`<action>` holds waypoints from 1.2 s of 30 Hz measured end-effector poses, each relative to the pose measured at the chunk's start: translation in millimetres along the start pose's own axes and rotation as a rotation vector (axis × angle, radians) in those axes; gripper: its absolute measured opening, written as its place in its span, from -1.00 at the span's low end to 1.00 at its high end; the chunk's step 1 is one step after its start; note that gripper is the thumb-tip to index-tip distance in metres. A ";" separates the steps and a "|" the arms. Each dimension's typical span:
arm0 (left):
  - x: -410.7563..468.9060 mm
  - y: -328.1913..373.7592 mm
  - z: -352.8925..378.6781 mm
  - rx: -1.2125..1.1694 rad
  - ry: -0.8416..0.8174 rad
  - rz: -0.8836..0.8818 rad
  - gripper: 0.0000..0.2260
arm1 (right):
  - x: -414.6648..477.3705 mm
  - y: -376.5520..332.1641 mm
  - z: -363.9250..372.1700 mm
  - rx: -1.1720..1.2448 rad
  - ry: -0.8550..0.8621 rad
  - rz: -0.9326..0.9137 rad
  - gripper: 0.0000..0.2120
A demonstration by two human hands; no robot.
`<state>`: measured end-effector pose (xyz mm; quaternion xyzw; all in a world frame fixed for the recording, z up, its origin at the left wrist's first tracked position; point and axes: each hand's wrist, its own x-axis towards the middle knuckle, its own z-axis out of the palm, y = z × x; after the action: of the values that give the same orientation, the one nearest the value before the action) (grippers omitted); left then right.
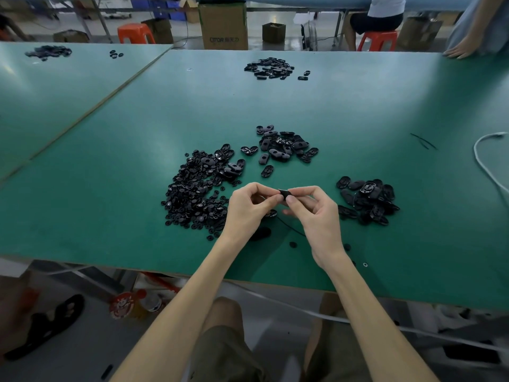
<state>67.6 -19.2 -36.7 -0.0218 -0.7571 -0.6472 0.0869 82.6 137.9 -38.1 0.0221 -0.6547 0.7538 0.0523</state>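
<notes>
**Both hands pinch one small black piece over a green desk**

At far left, a second desk (pixel 68 86) butts against yours. It carries one distant heap of black parts (pixel 48 52) and a cluster of about three rings (pixel 115 54).

Your own desk (pixel 358 106) holds four heaps. The leftmost is the heap of small round parts (pixel 192 194). It is the largest, with far too many parts to count, and it lies just left of your hands.

Your left hand (pixel 248 208) is near the front edge, thumb and fingertips curled and pinching one end of a single black piece (pixel 285 192). Your right hand (pixel 316 213) pinches the other end in the same way. The piece sits between the two hands, above the desk, with the round parts to its left and a heap of oval shells to its right.

Beyond your hands lies the middle heap of oval shells (pixel 286 146), and well behind that the far heap (pixel 271 68). Three loose round parts (pixel 293 244) lie near your right wrist.

To the right of your right hand is the right heap of oval shells (pixel 369 201). Further right are two thin black strips (pixel 422 140), then one white cable (pixel 480 161) looping at the edge.

Behind the desks stand two orange stools, the left stool (pixel 136 33) and the right stool (pixel 378 40), with one large cardboard box (pixel 223 24) between them.
</notes>
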 end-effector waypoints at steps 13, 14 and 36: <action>1.7 -5.1 -3.1 -0.054 -0.010 0.037 -0.83 | -1.6 -5.2 0.1 0.132 0.020 0.024 -0.92; 1.9 -4.9 -3.9 -0.085 -0.027 0.039 -0.83 | -1.7 -6.0 0.3 0.147 0.018 0.027 -0.92; 0.3 3.6 -3.8 -0.288 -0.147 0.003 -0.79 | 1.2 3.7 0.4 -0.215 -0.027 -0.007 -0.78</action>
<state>68.3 -22.4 -32.5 -0.0826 -0.6606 -0.7456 0.0282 80.9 137.1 -41.5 0.0288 -0.7324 0.6786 0.0479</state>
